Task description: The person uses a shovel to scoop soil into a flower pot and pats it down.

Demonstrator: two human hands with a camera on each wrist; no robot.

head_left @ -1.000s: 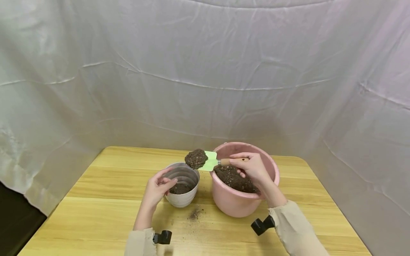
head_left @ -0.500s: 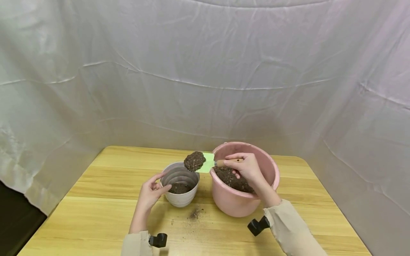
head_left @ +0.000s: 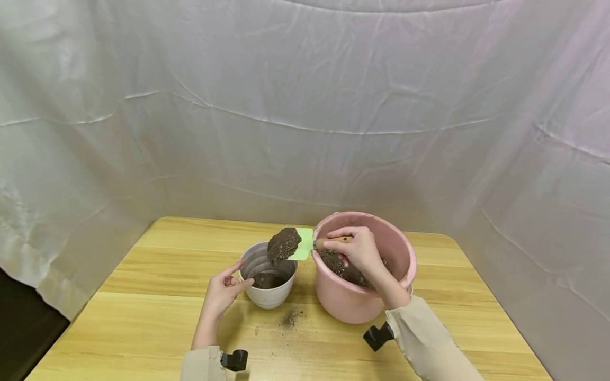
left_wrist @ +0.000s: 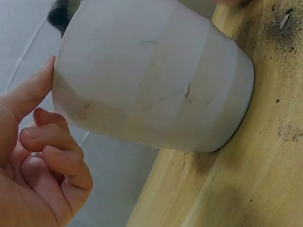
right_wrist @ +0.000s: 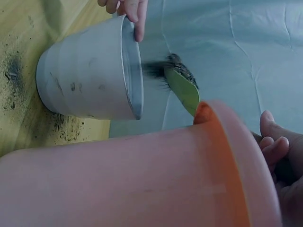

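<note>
Right then, the trowel (head_left: 305,244) hung tilted over the pot (head_left: 268,280), its green blade heaped with soil (head_left: 283,244) that was spilling toward the pot's mouth. The right hand (head_left: 355,248) gripped the wooden handle, fingers curled round it, above the pink bucket (head_left: 362,301), which held more soil. The pot stood on the tabletop (head_left: 143,317) just left of the bucket, with a little soil in its bottom. The left hand (head_left: 221,290) touched the pot's near rim with thumb and forefinger, the other fingers curled in, clasping nothing. Spilled crumbs (head_left: 289,318) lay on the tabletop before the pot. White cloth (head_left: 305,106) hung behind.
</note>
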